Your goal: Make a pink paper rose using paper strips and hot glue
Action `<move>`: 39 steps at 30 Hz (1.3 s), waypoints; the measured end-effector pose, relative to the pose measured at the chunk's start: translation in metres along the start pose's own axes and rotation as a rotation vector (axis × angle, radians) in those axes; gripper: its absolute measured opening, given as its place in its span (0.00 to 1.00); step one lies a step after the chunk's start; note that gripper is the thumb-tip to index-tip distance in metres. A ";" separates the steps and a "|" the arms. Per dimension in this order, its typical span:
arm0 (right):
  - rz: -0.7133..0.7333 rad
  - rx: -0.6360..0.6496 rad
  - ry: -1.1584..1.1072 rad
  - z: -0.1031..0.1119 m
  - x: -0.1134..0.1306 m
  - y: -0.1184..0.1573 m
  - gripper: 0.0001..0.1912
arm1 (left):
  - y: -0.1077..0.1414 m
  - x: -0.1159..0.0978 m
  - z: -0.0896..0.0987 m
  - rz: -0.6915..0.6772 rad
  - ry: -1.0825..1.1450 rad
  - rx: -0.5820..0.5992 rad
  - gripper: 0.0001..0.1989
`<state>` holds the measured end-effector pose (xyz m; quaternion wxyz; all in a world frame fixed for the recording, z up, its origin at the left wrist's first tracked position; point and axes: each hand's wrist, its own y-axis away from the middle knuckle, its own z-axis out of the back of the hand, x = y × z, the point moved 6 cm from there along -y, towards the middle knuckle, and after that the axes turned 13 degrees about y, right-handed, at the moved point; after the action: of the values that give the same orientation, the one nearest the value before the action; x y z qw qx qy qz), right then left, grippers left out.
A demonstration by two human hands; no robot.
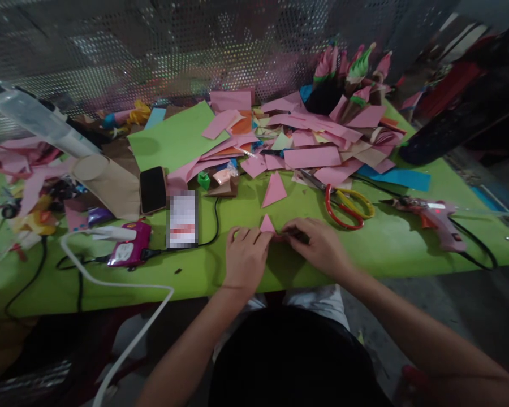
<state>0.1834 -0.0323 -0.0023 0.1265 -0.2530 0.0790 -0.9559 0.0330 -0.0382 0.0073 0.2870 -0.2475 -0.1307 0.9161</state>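
On the green tabletop in front of me lies a small piece of pink paper (pixel 267 224), its pointed tip facing away from me. My left hand (pixel 246 254) covers its left side, with the fingers bent and pressed onto it. At its right edge, my right hand (pixel 318 244) pinches the paper between thumb and fingertips. Much of the lower part is hidden by my fingers. Just beyond lies another folded pink paper triangle (pixel 275 190), touched by neither hand. Scissors (pixel 346 206) with red and yellow handles rest to the upper right.
Pink paper strips (pixel 311 157) and a green sheet (pixel 173 135) pile up at the back. A glue gun (pixel 439 220) lies right. Left are a dark phone (pixel 152 190), a blurred-out screen (pixel 182 219), a magenta power adapter (pixel 130 244), a cardboard tube (pixel 106 183) and cables.
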 end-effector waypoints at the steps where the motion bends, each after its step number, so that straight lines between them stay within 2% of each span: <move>1: -0.006 0.001 0.014 0.000 0.000 0.000 0.07 | 0.001 -0.002 0.000 -0.016 -0.017 -0.004 0.07; 10: 0.065 -0.024 0.133 -0.004 0.006 0.005 0.06 | 0.009 -0.014 0.004 -0.137 -0.163 -0.075 0.07; 16: 0.091 -0.091 0.225 -0.004 0.011 0.012 0.05 | 0.013 -0.015 0.002 -0.138 -0.177 -0.007 0.07; 22: 0.060 -0.099 0.298 -0.002 0.017 0.014 0.05 | 0.020 -0.016 -0.001 -0.101 -0.165 0.079 0.11; 27: 0.027 -0.139 0.319 -0.001 0.018 0.018 0.04 | 0.025 -0.017 -0.001 -0.117 -0.193 0.067 0.12; 39: -0.031 -0.100 0.292 -0.007 0.017 0.020 0.07 | 0.029 -0.019 -0.004 -0.128 -0.221 0.095 0.14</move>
<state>0.1693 -0.0556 -0.0046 0.0864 -0.1186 0.1399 -0.9792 0.0354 -0.0721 0.0003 0.3399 -0.1223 -0.1334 0.9229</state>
